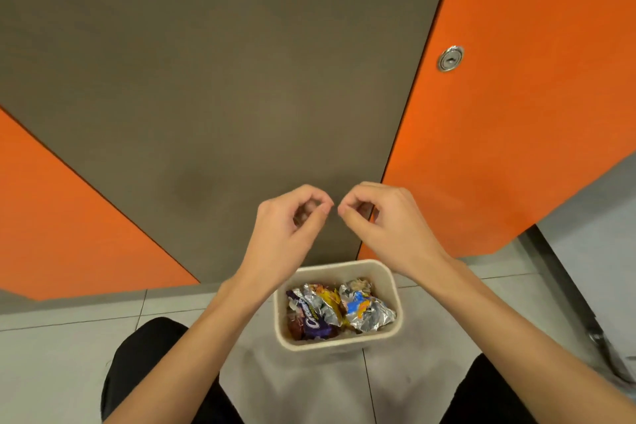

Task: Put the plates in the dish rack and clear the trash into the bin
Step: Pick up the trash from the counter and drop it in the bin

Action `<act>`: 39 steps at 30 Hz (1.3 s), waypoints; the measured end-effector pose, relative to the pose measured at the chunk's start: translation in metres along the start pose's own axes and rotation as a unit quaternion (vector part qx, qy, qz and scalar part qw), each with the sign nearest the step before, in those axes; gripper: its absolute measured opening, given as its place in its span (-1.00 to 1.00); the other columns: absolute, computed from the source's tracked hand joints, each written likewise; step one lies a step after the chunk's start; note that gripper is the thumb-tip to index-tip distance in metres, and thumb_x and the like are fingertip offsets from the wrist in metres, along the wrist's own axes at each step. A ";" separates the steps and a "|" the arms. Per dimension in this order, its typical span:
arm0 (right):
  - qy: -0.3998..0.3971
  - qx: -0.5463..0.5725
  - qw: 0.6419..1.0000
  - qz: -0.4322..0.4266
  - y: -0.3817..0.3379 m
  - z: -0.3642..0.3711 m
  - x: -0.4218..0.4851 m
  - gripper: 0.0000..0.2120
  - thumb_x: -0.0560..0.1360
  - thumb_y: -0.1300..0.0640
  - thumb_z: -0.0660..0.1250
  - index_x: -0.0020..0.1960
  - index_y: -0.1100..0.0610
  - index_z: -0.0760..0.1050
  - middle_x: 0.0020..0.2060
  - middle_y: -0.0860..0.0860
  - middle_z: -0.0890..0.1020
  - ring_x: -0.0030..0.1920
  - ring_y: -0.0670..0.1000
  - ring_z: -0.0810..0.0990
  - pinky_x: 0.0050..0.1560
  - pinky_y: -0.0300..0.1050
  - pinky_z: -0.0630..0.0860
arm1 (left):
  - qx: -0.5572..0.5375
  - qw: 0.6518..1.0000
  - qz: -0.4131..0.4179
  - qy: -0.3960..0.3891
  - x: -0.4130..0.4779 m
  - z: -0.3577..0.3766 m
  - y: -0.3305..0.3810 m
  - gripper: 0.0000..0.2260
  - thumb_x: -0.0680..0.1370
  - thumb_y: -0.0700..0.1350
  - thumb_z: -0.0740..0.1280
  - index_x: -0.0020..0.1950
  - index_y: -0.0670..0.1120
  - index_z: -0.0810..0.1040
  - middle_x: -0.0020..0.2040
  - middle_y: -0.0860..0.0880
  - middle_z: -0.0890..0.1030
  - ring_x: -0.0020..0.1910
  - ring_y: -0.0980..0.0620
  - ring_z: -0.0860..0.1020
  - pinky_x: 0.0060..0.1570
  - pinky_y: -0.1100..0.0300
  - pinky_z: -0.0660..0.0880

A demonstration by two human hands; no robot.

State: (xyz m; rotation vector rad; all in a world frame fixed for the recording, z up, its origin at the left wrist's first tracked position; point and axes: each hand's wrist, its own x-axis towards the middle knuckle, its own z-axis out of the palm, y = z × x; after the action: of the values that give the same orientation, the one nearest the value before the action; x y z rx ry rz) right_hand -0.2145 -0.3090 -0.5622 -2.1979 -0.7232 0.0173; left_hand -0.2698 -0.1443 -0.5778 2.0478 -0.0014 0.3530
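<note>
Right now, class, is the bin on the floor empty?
No, the bin holds several crumpled foil wrappers, one of them purple.

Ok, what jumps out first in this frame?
The left hand and right hand nearly touch mid-frame, fingers curled, with nothing visible in them. Just below them on the floor, a pale bin holds crumpled foil wrappers. Bright orange panels flank a grey-brown door, and the right one has a round lock.

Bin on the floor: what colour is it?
The bin is plain cream, off-white, with no pattern; the head view shows it.
</note>
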 end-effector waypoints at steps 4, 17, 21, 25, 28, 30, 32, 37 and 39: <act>0.020 -0.003 0.999 -0.046 -0.026 -0.028 0.018 -0.87 0.48 0.20 0.36 -0.23 0.08 0.60 -0.33 -0.05 0.58 -0.28 -0.05 0.52 -0.33 -0.33 0.29 | 0.013 0.999 0.040 0.009 0.018 -0.021 0.038 -0.91 0.57 -0.13 0.31 -0.06 -0.01 0.61 -0.32 0.03 0.56 -0.36 0.14 0.45 -0.30 0.29 0.38; 0.033 0.063 0.997 -0.038 -0.196 -0.177 0.043 -0.69 0.59 -0.08 0.17 0.13 0.05 0.59 -0.07 -0.13 0.62 -0.02 -0.09 0.58 -0.06 -0.11 0.50 | -0.008 0.999 -0.022 0.034 0.038 -0.131 0.246 -0.70 0.61 0.08 0.15 0.27 0.05 0.51 0.00 0.10 0.62 0.02 0.04 0.60 -0.07 0.33 0.46; 0.017 0.037 0.999 -0.001 -0.264 -0.237 0.035 -0.60 0.60 -0.12 0.13 0.31 0.03 0.50 0.20 -0.13 0.55 0.27 -0.14 0.44 0.25 -0.19 0.39 | 0.058 0.997 -0.045 0.016 0.031 -0.171 0.328 -0.61 0.62 0.13 0.10 0.39 0.04 0.42 0.23 0.21 0.52 0.26 0.18 0.48 0.14 0.26 0.45; -0.026 0.033 0.999 0.026 -0.337 -0.293 0.022 -0.48 0.60 -0.22 0.03 0.48 -0.03 0.32 0.40 -0.14 0.37 0.43 -0.19 0.24 0.37 -0.35 0.17 | 0.081 0.994 -0.077 -0.004 0.028 -0.209 0.417 -0.58 0.62 0.21 0.06 0.46 0.15 0.31 0.36 0.28 0.40 0.36 0.25 0.38 0.29 0.16 0.39; -0.039 0.034 0.998 0.035 -0.380 -0.324 0.012 -0.41 0.57 -0.28 -0.01 0.52 -0.03 0.24 0.46 -0.15 0.27 0.48 -0.21 0.14 0.44 -0.27 0.12 | 0.103 0.992 -0.066 -0.013 0.026 -0.232 0.470 -0.57 0.62 0.23 0.04 0.47 0.17 0.28 0.39 0.26 0.36 0.39 0.28 0.32 0.34 0.20 0.33; -0.049 0.025 0.998 0.036 -0.402 -0.342 0.011 -0.39 0.57 -0.31 -0.01 0.53 -0.05 0.20 0.49 -0.15 0.22 0.50 -0.21 0.09 0.46 -0.23 0.10 | 0.122 0.991 -0.056 -0.009 0.024 -0.247 0.494 -0.56 0.61 0.24 0.04 0.48 0.18 0.27 0.41 0.24 0.34 0.40 0.28 0.30 0.34 0.22 0.31; -0.066 0.014 0.997 0.039 -0.419 -0.356 0.009 -0.42 0.60 -0.29 0.00 0.55 -0.09 0.15 0.52 -0.17 0.17 0.51 -0.22 0.04 0.44 -0.26 0.06 | 0.141 0.988 -0.060 -0.003 0.021 -0.259 0.510 -0.56 0.61 0.24 0.05 0.47 0.19 0.28 0.37 0.24 0.37 0.35 0.29 0.33 0.30 0.22 0.34; -0.069 -0.008 0.997 0.020 -0.448 -0.371 0.012 -0.46 0.61 -0.21 0.05 0.55 -0.08 0.16 0.51 -0.14 0.19 0.51 -0.18 0.06 0.47 -0.20 0.09 | 0.195 0.979 -0.053 0.028 0.021 -0.287 0.529 -0.62 0.65 0.16 0.10 0.44 0.12 0.33 0.25 0.15 0.47 0.21 0.19 0.41 0.13 0.16 0.43; -0.071 -0.019 0.997 0.011 -0.455 -0.371 0.015 -0.46 0.61 -0.22 0.04 0.54 -0.06 0.17 0.51 -0.12 0.22 0.51 -0.15 0.10 0.49 -0.13 0.13 | 0.206 0.976 -0.055 0.033 0.021 -0.297 0.534 -0.64 0.64 0.14 0.12 0.43 0.12 0.34 0.24 0.15 0.48 0.21 0.16 0.42 0.16 0.14 0.43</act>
State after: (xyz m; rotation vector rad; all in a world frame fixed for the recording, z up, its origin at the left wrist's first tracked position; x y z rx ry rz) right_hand -0.3359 -0.3261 0.0125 -2.2580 -0.7832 0.1749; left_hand -0.4031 -0.1444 0.0185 2.4319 0.2439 0.3745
